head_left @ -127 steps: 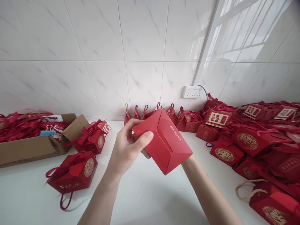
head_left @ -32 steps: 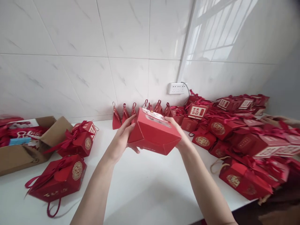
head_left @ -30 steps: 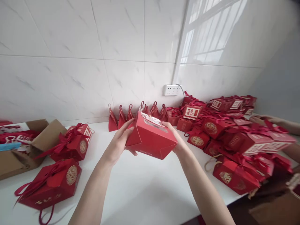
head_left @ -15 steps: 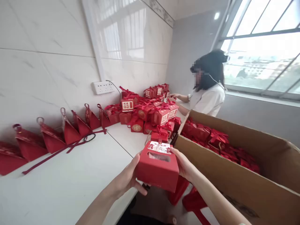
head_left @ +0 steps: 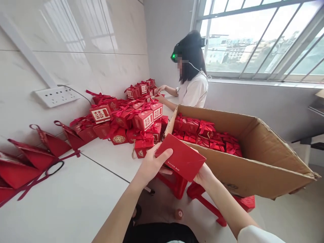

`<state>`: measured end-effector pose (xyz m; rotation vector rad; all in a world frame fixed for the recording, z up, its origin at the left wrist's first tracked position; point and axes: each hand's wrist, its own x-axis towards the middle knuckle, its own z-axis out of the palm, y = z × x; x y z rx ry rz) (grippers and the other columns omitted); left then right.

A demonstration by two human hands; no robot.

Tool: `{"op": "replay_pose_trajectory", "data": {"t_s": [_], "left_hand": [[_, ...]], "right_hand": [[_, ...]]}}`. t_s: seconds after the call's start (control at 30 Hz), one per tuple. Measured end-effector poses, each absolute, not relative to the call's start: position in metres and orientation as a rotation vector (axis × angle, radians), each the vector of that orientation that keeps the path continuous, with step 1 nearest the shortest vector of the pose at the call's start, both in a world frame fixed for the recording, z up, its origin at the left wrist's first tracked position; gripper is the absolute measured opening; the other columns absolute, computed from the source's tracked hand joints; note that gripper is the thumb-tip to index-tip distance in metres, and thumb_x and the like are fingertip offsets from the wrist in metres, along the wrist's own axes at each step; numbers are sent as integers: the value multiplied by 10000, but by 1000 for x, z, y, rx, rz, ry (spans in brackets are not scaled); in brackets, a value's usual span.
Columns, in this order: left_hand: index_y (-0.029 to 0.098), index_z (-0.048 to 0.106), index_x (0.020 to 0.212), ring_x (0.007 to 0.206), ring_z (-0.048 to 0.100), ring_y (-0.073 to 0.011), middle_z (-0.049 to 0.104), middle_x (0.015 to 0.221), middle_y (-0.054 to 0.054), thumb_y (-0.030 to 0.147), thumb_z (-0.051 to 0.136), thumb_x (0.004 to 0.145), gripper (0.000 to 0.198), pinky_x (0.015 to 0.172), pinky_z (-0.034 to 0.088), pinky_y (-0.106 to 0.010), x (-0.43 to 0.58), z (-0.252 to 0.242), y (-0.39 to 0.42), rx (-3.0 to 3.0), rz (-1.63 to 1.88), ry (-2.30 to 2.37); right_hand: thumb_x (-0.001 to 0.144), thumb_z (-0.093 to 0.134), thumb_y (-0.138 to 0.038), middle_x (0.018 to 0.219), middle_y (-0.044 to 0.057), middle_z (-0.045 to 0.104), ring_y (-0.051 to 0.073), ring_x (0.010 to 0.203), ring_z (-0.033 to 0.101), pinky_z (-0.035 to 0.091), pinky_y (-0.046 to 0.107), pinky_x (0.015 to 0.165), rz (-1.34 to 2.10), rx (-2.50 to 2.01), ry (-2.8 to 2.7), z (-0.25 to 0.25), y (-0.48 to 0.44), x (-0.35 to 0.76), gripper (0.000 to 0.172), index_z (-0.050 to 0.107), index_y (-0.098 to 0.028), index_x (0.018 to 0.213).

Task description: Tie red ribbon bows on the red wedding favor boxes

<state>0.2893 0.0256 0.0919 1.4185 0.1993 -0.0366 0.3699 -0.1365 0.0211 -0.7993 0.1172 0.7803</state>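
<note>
Between my hands is a red gift box [head_left: 182, 158], tilted, with a plain side bearing small print facing up. My left hand [head_left: 152, 166] grips its left end, thumb across the top face. My right hand [head_left: 204, 175] holds the right end from below, its fingers mostly hidden by the box. Just beyond lies a small red box with a ribbon bow [head_left: 143, 145] at the table edge. Behind it rises a pile of red ribboned boxes [head_left: 143, 119], some with white printed labels.
A cardboard carton [head_left: 243, 170] holding ribboned boxes stands at the right, above red stools [head_left: 202, 199]. Red pointed bags [head_left: 54, 143] line the wall on the white table [head_left: 76, 195]. A person [head_left: 193, 91] works at the far end.
The box in my hands has been turned, so its windowed, labelled face no longer shows. The view has swung right, bringing more of the carton into sight.
</note>
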Motion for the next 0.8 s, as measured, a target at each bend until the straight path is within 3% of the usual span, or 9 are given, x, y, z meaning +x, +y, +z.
{"op": "replay_pose_trajectory", "data": {"t_s": [0.17, 0.3, 0.4, 0.5, 0.57, 0.63, 0.8], "left_hand": [[240, 443, 1266, 981, 625, -272, 573, 1213, -101, 602, 635, 698, 701, 637, 585, -323, 301, 86, 31, 1463, -109, 59], [258, 374, 1333, 1111, 562, -286, 496, 1314, -111, 645, 594, 705, 771, 839, 531, -363, 312, 77, 41, 1441, -168, -18], [255, 407, 1317, 1171, 521, -293, 502, 1318, -102, 498, 693, 697, 725, 945, 469, -385, 320, 70, 43, 1467, -307, -127], [265, 421, 1302, 1170, 521, -304, 505, 1318, -97, 440, 689, 721, 663, 954, 458, -415, 327, 62, 38, 1480, -342, -166], [269, 416, 1299, 1172, 518, -306, 492, 1330, -96, 427, 675, 735, 641, 955, 457, -423, 332, 56, 31, 1453, -269, -179], [272, 405, 1300, 1187, 504, -309, 472, 1346, -97, 392, 692, 720, 658, 951, 461, -419, 337, 51, 21, 1412, -165, -216], [288, 386, 1298, 1219, 476, -302, 474, 1345, -82, 339, 720, 685, 700, 971, 454, -414, 348, 39, -6, 1288, 145, -231]], "right_hand": [[784, 607, -457, 893, 39, 718, 180, 718, 688, 577, 270, 638, 609, -939, 34, 25, -156, 370, 432, 565, -189, 1120], [691, 731, -427, 1118, 46, 652, 216, 858, 669, 580, 292, 635, 245, -1173, -144, 25, -174, 366, 672, 402, -284, 1260], [713, 708, -481, 1099, 70, 646, 230, 946, 643, 570, 323, 747, 164, -1275, -253, 23, -187, 363, 612, 406, -268, 1201], [758, 622, -573, 1145, 79, 608, 230, 951, 639, 571, 319, 703, 165, -1311, -325, 19, -198, 362, 567, 380, -291, 1187], [795, 531, -628, 1222, 82, 554, 235, 1011, 616, 567, 323, 701, 151, -1315, -376, 15, -205, 365, 553, 361, -313, 1216], [824, 484, -627, 1257, 75, 519, 232, 1085, 574, 547, 349, 792, 89, -1349, -435, 12, -214, 369, 522, 368, -325, 1234], [843, 537, -533, 1279, 67, 504, 220, 1146, 522, 452, 412, 967, 36, -1481, -513, 8, -231, 379, 484, 396, -333, 1260]]}}
